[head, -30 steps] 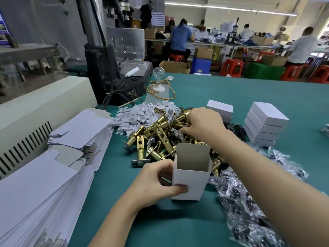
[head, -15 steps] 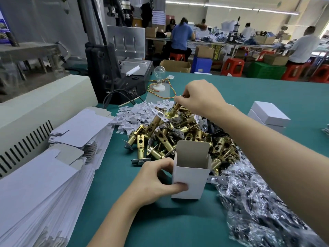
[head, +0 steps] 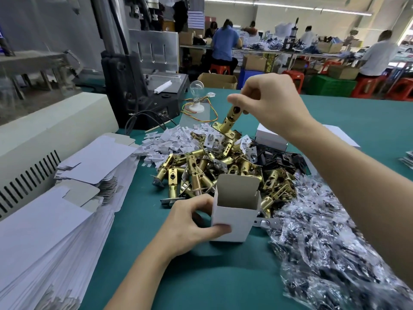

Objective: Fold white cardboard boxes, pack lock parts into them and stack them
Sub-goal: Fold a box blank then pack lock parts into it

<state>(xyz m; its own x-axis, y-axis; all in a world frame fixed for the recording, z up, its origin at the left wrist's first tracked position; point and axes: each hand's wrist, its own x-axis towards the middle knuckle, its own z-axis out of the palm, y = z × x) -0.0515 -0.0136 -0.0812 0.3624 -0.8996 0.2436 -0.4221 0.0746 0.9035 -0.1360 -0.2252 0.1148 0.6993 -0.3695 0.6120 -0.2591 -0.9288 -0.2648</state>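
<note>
A white cardboard box (head: 234, 220) stands upright on the green table with its top flap open. My left hand (head: 190, 224) grips its left side, thumb across the front. My right hand (head: 268, 104) is raised above the pile of brass latch parts (head: 212, 168) and pinches the end of one brass latch (head: 231, 118), which hangs tilted with a white tag beneath it. Behind my right forearm, folded white boxes (head: 271, 136) are partly hidden.
Stacks of flat white box blanks (head: 67, 198) fill the left side. Small white paper tags (head: 169, 142) lie behind the pile. Clear plastic bags with dark parts (head: 324, 231) spread at the right. A machine (head: 143, 86) and a light bulb (head: 196, 95) stand at the back.
My right hand has risen from the pile, lifting one brass latch clear of it. My left hand stays on the open box.
</note>
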